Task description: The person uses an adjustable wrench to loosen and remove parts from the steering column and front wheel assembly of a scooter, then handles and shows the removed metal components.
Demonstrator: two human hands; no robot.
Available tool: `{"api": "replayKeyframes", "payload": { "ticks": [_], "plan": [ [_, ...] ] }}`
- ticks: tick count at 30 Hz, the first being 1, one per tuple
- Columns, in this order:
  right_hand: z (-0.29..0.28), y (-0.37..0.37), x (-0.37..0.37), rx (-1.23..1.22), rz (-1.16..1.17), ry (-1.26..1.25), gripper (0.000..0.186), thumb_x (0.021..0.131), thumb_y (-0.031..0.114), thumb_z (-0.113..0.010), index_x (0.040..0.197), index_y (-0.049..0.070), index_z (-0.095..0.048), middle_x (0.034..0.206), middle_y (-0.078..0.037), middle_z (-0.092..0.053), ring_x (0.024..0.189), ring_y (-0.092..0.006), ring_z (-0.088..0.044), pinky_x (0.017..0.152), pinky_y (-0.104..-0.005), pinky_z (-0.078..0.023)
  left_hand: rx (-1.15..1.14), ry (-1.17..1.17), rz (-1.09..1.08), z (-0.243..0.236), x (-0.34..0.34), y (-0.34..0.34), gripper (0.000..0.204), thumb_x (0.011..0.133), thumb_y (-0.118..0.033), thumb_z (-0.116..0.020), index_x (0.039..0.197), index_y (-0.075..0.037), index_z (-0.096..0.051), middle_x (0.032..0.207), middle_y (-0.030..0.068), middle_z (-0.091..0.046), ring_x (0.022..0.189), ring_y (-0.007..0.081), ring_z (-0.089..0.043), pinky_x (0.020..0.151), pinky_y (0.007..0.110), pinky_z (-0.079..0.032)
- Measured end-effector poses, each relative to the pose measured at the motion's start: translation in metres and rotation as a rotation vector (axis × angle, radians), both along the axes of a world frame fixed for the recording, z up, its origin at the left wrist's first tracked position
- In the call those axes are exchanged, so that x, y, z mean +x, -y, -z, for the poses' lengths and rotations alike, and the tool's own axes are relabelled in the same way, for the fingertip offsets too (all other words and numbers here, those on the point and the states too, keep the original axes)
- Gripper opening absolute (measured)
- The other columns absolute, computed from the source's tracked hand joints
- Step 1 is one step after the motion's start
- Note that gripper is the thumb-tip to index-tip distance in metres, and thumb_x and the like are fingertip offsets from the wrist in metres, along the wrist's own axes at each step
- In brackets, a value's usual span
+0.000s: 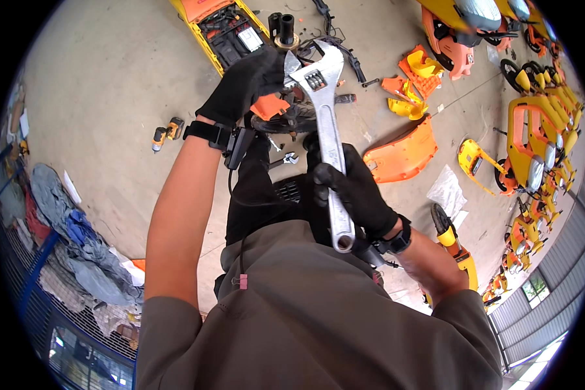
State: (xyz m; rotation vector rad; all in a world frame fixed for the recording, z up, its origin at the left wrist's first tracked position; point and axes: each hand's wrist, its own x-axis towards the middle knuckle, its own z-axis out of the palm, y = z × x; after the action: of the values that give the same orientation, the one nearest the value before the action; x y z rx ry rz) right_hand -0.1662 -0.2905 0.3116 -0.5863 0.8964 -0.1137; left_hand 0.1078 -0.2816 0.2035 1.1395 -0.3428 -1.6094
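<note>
A large silver adjustable wrench (328,117) slants across the middle, head up and the handle's holed end toward me. My right hand (354,185), in a black glove, is closed around its handle. My left hand (257,78), gloved too, is curled right beside the wrench's jaws; its fingertips are partly hidden, and what they hold is unclear. Just beyond it stand two dark tubes (283,29) with a brass-coloured ring at the base. A black tyre (286,121) and an orange piece (270,106) lie below the wrench head. A smaller adjustable wrench (288,158) is near my legs.
A yellow-framed vehicle body (231,36) lies at the far left. Orange and yellow panels (403,153) are spread on the right. A cordless drill (169,133) rests on the concrete at left. Several yellow scooters (533,136) line the right side; cloths (88,240) are piled at left.
</note>
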Motion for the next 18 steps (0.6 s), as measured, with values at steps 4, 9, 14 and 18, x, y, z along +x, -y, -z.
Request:
{"api": "replayKeyframes", "payload": {
  "ticks": [4,9,14,18],
  "plan": [
    [0.013,-0.021,0.03,0.04,0.082,0.028,0.018,0.099,0.011,-0.054,0.112,0.006,-0.043,0.087,-0.005,-0.055,0.071,-0.0117,-0.057,0.062,-0.029,-0.052,0.154,0.037,0.064,-0.007,-0.001,-0.003,0.047,0.094,-0.021,-0.064,0.135,-0.002,-0.05,0.114,0.0063,-0.063,0.102,0.0168,-0.064,0.089,0.029,-0.054],
    [0.01,-0.043,0.068,0.059,0.198,0.046,0.02,0.095,0.012,-0.06,0.107,0.007,-0.044,0.084,-0.004,-0.056,0.066,-0.0115,-0.058,0.057,-0.0283,-0.051,0.068,0.372,0.189,0.006,0.01,-0.004,0.037,0.096,-0.019,-0.06,0.128,-0.001,-0.055,0.112,0.0068,-0.063,0.1,0.0157,-0.065,0.088,0.03,-0.055],
    [0.017,-0.06,0.108,0.003,0.301,0.01,0.023,0.096,0.007,-0.053,0.114,0.002,-0.04,0.089,-0.009,-0.057,0.072,-0.0166,-0.064,0.064,-0.0322,-0.056,0.026,0.28,0.177,0.02,0.028,0.001,0.033,0.096,-0.015,-0.058,0.125,0.001,-0.055,0.111,0.0075,-0.063,0.099,0.0154,-0.064,0.09,0.031,-0.054],
    [0.029,-0.075,0.133,-0.015,0.382,0.06,0.028,0.096,0.008,-0.056,0.12,0.003,-0.041,0.095,-0.01,-0.059,0.08,-0.0176,-0.065,0.071,-0.0341,-0.058,0.065,0.091,0.19,0.031,0.047,0.005,0.028,0.097,-0.016,-0.058,0.118,0.001,-0.056,0.103,0.0061,-0.062,0.095,0.0137,-0.063,0.085,0.029,-0.053]
  ]
}}
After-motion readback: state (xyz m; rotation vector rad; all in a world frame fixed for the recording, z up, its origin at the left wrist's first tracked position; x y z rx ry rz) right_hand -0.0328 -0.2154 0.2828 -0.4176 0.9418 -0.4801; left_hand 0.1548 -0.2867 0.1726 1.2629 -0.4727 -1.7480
